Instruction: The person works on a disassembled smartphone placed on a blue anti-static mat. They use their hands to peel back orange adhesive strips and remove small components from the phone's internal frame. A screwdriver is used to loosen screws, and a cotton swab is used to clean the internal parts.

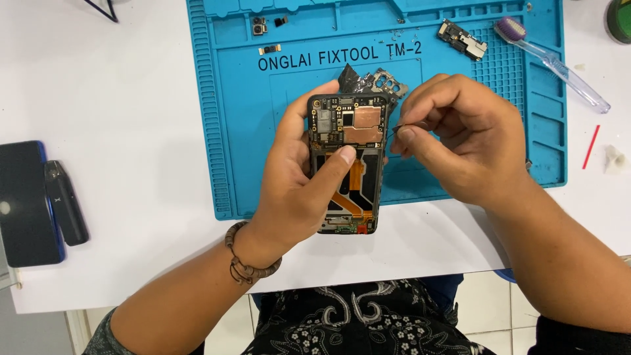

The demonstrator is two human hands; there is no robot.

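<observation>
My left hand (299,187) holds an opened smartphone (348,125) upright above the blue repair mat (227,131), thumb pressed on its middle. The phone's back is off, showing a circuit board with a copper shield on top and an orange flex cable (355,190) below. My right hand (460,135) pinches thin tweezers (394,129), whose tip touches the phone's right edge beside the board. The fingers hide most of the tool.
Behind the phone lie a black plate and a metal frame piece (388,82). On the mat: small camera modules (260,27), a circuit board piece (462,38), a clear toothbrush (559,62). A dark phone (23,204) and black stick device (66,200) lie at the left.
</observation>
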